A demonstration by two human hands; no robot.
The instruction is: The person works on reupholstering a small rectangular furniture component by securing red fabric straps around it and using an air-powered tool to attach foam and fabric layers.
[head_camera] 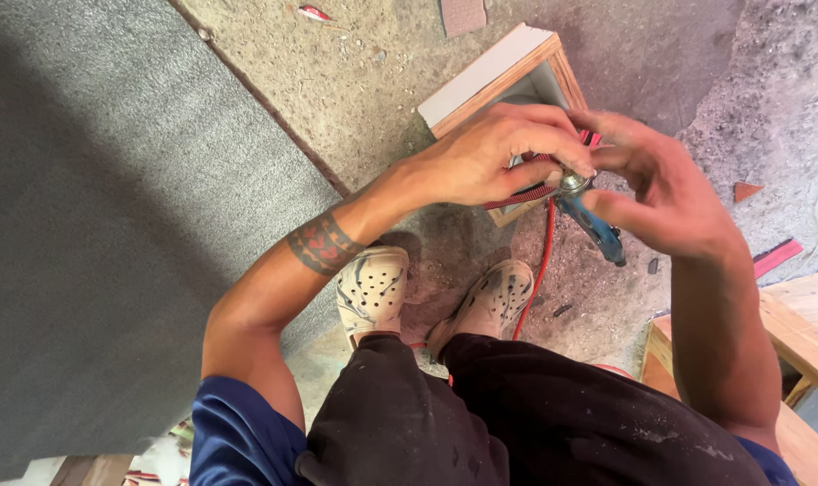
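Note:
My left hand [499, 153] pinches a red hose [546, 243] near its silver metal fitting [571, 183]. My right hand [661, 184] grips a small blue tool [593, 227] whose top joins that fitting. Both hands meet in front of me, above a white-faced wooden box [494, 76] on the floor. The hose hangs down between my feet. How the fitting joins the tool is hidden by my fingers.
I stand on a dusty concrete floor in pale clogs [373, 288]. A grey carpet-like sheet [112, 207] covers the left side. A wooden bench or frame [800, 346] stands at the right. Small scraps [746, 191] lie on the floor.

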